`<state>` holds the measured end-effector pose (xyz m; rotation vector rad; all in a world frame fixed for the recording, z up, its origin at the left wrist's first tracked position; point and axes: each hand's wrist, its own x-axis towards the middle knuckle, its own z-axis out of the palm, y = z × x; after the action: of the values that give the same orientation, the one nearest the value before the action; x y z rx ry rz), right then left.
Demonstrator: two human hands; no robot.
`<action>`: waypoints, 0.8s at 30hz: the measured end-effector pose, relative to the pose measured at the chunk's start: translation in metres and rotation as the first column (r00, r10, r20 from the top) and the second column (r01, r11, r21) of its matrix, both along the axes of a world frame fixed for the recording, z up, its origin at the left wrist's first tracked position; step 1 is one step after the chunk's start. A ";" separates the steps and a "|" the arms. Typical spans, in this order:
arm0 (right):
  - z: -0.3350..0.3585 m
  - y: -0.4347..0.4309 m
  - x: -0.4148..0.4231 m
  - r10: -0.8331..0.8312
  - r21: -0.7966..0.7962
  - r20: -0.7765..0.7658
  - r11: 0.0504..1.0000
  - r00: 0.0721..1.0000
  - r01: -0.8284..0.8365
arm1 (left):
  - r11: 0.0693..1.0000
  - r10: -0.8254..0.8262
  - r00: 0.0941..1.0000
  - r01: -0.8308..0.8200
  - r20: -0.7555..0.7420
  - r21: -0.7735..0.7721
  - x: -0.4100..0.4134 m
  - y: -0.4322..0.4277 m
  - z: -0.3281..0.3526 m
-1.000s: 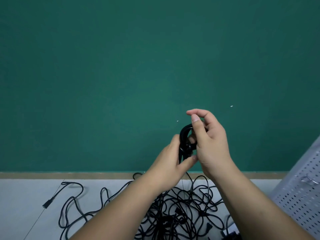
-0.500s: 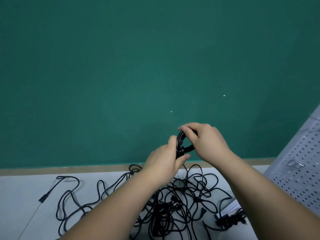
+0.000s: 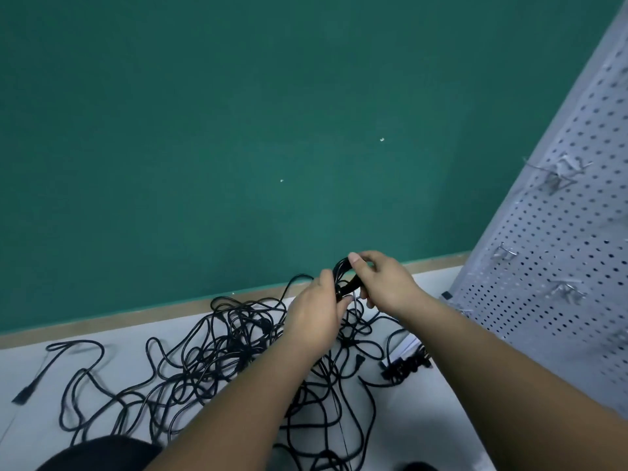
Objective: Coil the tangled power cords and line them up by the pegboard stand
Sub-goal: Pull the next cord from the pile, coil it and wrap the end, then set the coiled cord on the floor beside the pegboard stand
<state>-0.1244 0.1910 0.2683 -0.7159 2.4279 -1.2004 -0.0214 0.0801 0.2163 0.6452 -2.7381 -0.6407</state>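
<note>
Coil point(image 3: 344, 277): small black loop of cord, held up between both hands above the back edge of the floor point(image 3: 441, 423).
Left hand point(image 3: 316, 314): fingers curled round the coil's lower part, thumb up along its side.
Right hand point(image 3: 387, 283): thumb and fingers pinch the top of the loop.
Tangle point(image 3: 217, 355): loose black cords spread over the floor from back edge to near edge, passing under both forearms.
Plug point(image 3: 22, 396): at the floor's left edge, on the end of a stray strand.
Stand point(image 3: 560, 266): grey pegboard along the floor's right edge, wire hooks point(image 3: 560, 171) on it.
Bundle point(image 3: 404, 367): bunched black cord on the floor, near the stand's foot.
Wall point(image 3: 204, 130): green, behind the floor's back edge.
</note>
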 end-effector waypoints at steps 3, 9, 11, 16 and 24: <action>-0.034 0.027 0.008 -0.072 0.032 0.085 0.997 0.994 0.070 | 0.928 0.042 0.998 -0.058 0.051 0.368 -0.004 0.015 -0.027; -0.146 0.072 0.068 -0.080 0.046 0.391 0.997 0.917 0.067 | 0.686 -0.119 0.951 -0.128 0.285 0.716 0.009 0.058 -0.116; -0.181 0.087 0.085 -0.146 0.018 0.500 0.987 0.854 0.159 | 0.475 -0.077 0.934 -0.273 0.349 0.837 0.016 0.073 -0.129; -0.228 0.119 0.096 -0.241 -0.073 0.587 0.935 0.773 0.346 | 0.339 -0.166 0.898 -0.335 0.406 0.879 0.018 0.103 -0.153; -0.244 0.147 0.077 -0.407 -0.158 0.651 0.753 0.641 0.639 | 0.356 -0.284 0.912 -0.186 0.296 0.916 -0.016 0.132 -0.184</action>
<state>-0.0476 0.3382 0.0246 0.3433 1.9148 -1.8188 -0.0374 0.2126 0.0322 0.9822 -2.4320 -2.4617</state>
